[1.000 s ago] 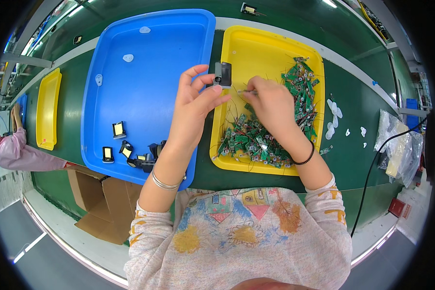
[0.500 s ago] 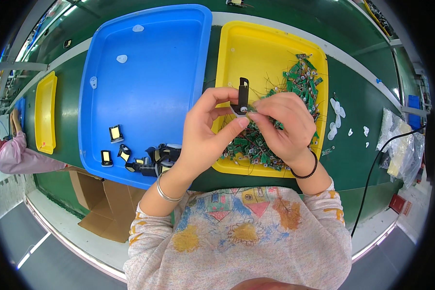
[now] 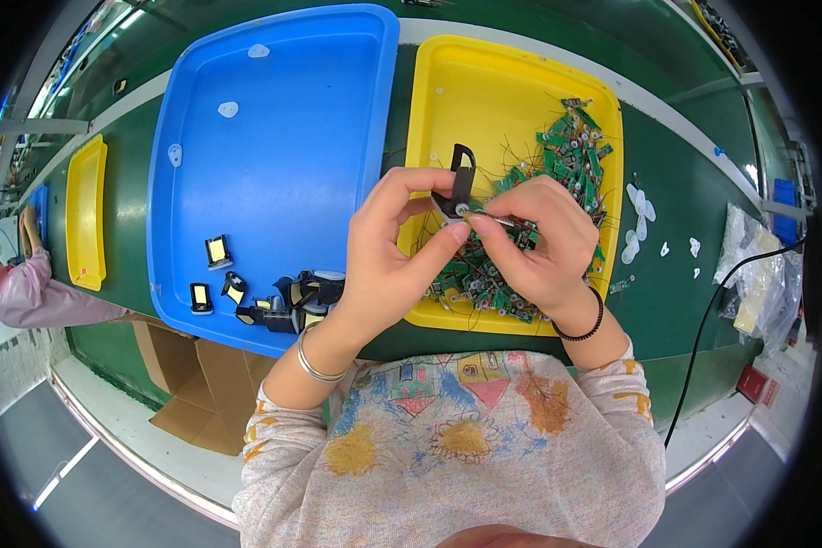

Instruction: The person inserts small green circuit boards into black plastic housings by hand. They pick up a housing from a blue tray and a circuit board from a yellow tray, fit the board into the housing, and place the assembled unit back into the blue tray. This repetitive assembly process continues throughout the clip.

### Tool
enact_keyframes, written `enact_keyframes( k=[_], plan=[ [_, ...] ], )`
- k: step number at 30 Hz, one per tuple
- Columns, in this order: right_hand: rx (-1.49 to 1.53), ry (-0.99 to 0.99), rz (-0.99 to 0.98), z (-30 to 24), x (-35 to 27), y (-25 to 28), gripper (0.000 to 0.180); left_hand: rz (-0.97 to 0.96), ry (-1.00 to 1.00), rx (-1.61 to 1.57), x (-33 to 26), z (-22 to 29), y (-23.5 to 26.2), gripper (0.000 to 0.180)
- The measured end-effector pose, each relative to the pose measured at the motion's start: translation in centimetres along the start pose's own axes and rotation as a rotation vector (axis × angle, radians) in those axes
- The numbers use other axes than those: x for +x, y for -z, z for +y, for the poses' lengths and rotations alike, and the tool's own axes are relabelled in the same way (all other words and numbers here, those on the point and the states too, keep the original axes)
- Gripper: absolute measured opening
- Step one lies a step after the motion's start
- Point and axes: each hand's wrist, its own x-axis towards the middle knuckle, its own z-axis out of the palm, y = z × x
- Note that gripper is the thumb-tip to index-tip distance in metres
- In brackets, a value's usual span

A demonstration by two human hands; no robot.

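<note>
My left hand (image 3: 395, 239) grips a black plastic housing (image 3: 464, 185) between thumb and fingers, its open loop end pointing up. At the housing's lower end sits a small round whitish part. My right hand (image 3: 550, 239) is closed in a pinch right beside it, on a small circuit board (image 3: 497, 218) seen nearly edge-on; fingers hide most of the board. Both hands are over the yellow tray (image 3: 447, 73), where a heap of green circuit boards (image 3: 571, 151) with thin dark wires lies.
To the left, a blue tray (image 3: 274, 183) holds several black housings (image 3: 306, 297) with pale yellow faces and a few white pieces (image 3: 228, 110). White flat pieces (image 3: 639, 205), plastic bags (image 3: 758, 283) and a black cable (image 3: 694, 356) are at right. A co-worker's pink sleeve (image 3: 36, 292) shows far left.
The black housing has turned slightly, so its loop opening shows more. My right hand's fingers have shifted, and the board between them now appears more edge-on. My left hand has hardly moved.
</note>
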Motion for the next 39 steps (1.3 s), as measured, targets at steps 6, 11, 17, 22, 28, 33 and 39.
enact_keyframes(
  k=[6, 11, 17, 22, 28, 33, 39],
  plan=[
    [-0.034, 0.037, 0.002, 0.1, 0.0, 0.0, 0.015, 0.0, 0.031, -0.059, 0.0, 0.1, -0.1, 0.026],
    [-0.048, 0.08, -0.004, 0.1, -0.1, 0.0, 0.017, 0.023, 0.104, -0.12, -0.2, 0.3, -0.3, 0.022],
    [-0.029, 0.097, -0.002, 0.2, -0.3, -0.2, 0.016, 0.021, 0.06, -0.159, -0.3, 0.4, -0.6, 0.018],
    [0.04, -0.016, -0.068, -0.1, -0.3, 0.2, 0.015, 0.014, 0.036, -0.155, -0.4, 0.8, -0.7, 0.018],
    [0.347, -0.237, -0.116, 0.5, -0.9, 0.2, 0.013, 0.005, 0.09, -0.305, -0.3, 1.3, -1.0, 0.017],
    [0.412, -0.278, -0.139, 0.7, -0.9, 0.4, 0.013, -0.111, 0.137, -0.323, 0.3, 1.2, 0.1, 0.019],
    [0.382, -0.178, -0.228, 1.0, -0.6, 0.7, 0.016, -0.154, 0.15, -0.248, 0.0, 0.8, 0.8, 0.023]
  ],
)
